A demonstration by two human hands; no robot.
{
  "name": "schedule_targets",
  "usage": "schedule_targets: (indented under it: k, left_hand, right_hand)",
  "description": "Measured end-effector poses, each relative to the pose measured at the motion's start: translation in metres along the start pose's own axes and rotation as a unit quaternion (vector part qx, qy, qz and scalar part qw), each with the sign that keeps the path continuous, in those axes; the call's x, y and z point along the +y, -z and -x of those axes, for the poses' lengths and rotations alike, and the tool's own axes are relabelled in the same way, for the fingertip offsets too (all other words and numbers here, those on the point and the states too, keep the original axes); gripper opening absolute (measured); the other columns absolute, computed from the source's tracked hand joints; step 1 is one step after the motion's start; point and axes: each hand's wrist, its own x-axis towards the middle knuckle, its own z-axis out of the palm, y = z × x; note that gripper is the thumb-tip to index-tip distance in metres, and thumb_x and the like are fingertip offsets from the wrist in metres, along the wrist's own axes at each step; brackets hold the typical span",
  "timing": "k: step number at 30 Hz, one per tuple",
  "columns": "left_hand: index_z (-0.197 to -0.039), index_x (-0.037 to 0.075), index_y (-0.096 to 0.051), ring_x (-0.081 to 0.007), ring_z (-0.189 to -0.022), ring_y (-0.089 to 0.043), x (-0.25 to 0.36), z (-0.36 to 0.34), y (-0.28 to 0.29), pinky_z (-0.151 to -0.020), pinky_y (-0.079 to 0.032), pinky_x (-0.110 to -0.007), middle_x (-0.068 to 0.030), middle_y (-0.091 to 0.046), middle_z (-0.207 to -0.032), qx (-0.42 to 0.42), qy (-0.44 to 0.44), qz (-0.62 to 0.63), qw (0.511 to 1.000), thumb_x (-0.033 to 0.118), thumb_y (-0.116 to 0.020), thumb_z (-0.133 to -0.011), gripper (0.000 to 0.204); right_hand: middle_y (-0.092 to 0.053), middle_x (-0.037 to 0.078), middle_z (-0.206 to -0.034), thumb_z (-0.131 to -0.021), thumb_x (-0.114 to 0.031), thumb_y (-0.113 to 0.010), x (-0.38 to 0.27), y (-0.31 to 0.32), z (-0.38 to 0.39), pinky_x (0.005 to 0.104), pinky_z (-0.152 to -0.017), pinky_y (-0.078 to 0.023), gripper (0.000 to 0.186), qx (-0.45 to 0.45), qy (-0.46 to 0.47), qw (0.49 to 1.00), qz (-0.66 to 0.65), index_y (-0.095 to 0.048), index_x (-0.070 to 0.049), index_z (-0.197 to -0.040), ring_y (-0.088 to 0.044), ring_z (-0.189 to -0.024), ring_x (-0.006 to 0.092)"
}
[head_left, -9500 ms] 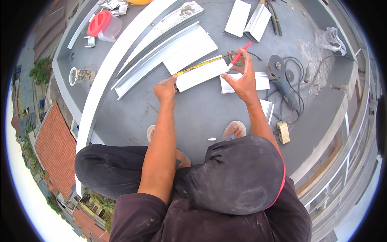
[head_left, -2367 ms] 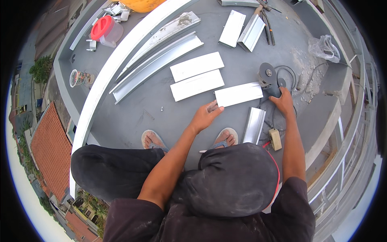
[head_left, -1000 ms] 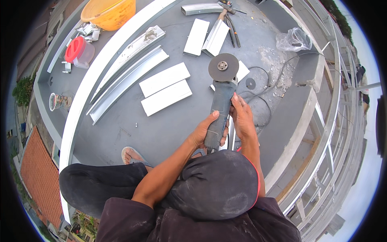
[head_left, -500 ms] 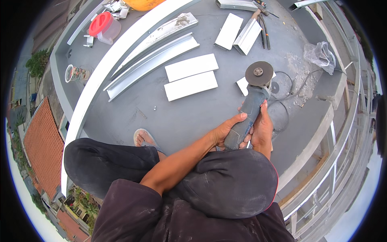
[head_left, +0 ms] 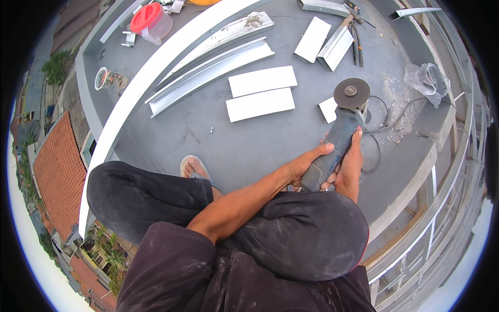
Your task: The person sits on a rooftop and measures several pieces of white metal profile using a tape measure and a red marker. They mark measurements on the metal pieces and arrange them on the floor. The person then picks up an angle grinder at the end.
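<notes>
The left hand (head_left: pixel 305 166) is clenched around the rear of the blue angle grinder (head_left: pixel 338 136), fingers curled over the top of its body. The right hand (head_left: pixel 350 165) grasps the same body from the right side, palm pressed against it. The grinder points away from the person, its round disc (head_left: pixel 352 93) facing up at the far end, just right of a small white offcut (head_left: pixel 328 109) lying on the grey slab (head_left: pixel 249 140).

To the right of the tool its cable (head_left: pixel 382 112) loops over the slab, close to the raised concrete edge (head_left: pixel 410 171), beyond which metal railings (head_left: pixel 447 218) run. That side is tight. To the left there is open grey floor between the grinder and two white flat strips (head_left: pixel 260 92), which lie side by side, well apart from the hands. Farther left, long metal channels (head_left: pixel 208 73) lie beside a curved white beam (head_left: pixel 150 83) that marks the slab's left edge; past it are rooftops below.

At the far end lie more short channel pieces (head_left: pixel 325 41) and a clear plastic bag (head_left: pixel 429 78). A sandalled foot (head_left: pixel 193 167) rests on the near floor.
</notes>
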Motion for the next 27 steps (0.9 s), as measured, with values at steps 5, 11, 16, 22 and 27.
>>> schedule_targets:
  k: [5,11,16,22,27]
  left_hand:
    - [-0.108,0.000,-0.065,-0.0240,-0.057,-0.069,0.010,0.002,0.000,-0.052,-0.060,-0.038,-0.0149,-0.067,-0.078,0.033,0.011,-0.044,0.998,0.071,-0.060,-0.100,0.072]
    - [-0.124,-0.004,-0.068,-0.0324,-0.089,-0.075,0.029,0.007,0.008,-0.079,-0.061,-0.044,-0.0200,-0.072,-0.088,0.289,-0.025,-0.463,0.837,0.076,-0.061,-0.099,0.085]
    - [-0.135,0.002,-0.063,-0.0341,-0.129,-0.056,0.102,0.123,0.084,-0.104,-0.051,-0.047,-0.0149,-0.062,-0.136,0.569,-0.245,-0.722,0.309,0.040,-0.098,-0.073,0.081]
    - [-0.143,0.003,-0.061,-0.0336,-0.133,-0.052,0.121,0.152,0.127,-0.113,-0.046,-0.045,-0.0146,-0.061,-0.141,0.554,-0.182,-0.753,0.303,0.034,-0.102,-0.068,0.091]
    - [-0.133,-0.004,-0.072,-0.0324,-0.127,-0.055,0.086,0.121,0.099,-0.108,-0.050,-0.044,-0.0159,-0.065,-0.135,0.520,-0.178,-0.701,0.454,0.052,-0.097,-0.071,0.088]
  right_hand:
    - [-0.072,0.016,-0.102,-0.112,-0.065,-0.046,0.004,0.001,-0.010,0.0414,-0.077,-0.064,0.071,0.003,0.005,1.000,-0.002,-0.064,0.003,-0.120,-0.074,-0.088,0.0272]
    - [-0.070,0.013,-0.094,-0.097,-0.042,-0.079,0.010,0.012,-0.024,0.0378,-0.071,-0.063,0.051,-0.043,0.058,0.994,0.082,-0.063,0.003,-0.115,-0.072,-0.077,0.0234]
    - [-0.070,0.010,-0.088,-0.088,-0.021,-0.083,-0.012,0.026,-0.029,0.0353,-0.066,-0.060,0.038,-0.049,0.070,0.992,0.090,-0.064,0.001,-0.112,-0.071,-0.070,0.0201]
    - [-0.070,0.009,-0.085,-0.087,-0.022,-0.083,-0.024,0.037,-0.031,0.0339,-0.068,-0.059,0.040,-0.070,0.085,0.983,0.148,-0.064,0.001,-0.114,-0.071,-0.073,0.0181]
    - [-0.071,0.010,-0.094,-0.084,-0.016,-0.082,-0.015,0.062,-0.034,0.0340,-0.073,-0.059,0.044,-0.098,0.059,0.974,0.196,-0.064,0.002,-0.120,-0.072,-0.079,0.0181]
